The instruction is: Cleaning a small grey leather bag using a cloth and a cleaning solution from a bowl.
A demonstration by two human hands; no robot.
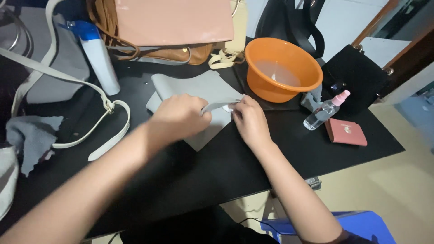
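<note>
A flat grey pouch (194, 97) is held on the black table (235, 167) by both hands. The left hand (177, 118) is closed over its near edge, the fingers curled around a lifted strip of the grey material. The right hand (249, 121) is pinched shut on the same strip at its end, just beside a small pale object that cannot be made out clearly (it is mostly hidden by the fingers). Just beyond the right hand an orange basin (284, 68) with water in it is seen. Further to the right of that hand, a clear spray bottle (324, 112) with a pink top and a small pink wallet (346, 132) are found. To the left of the grip, a pale bag strap (95, 131) is looped, with a white spray bottle (100, 58) behind it.
</note>
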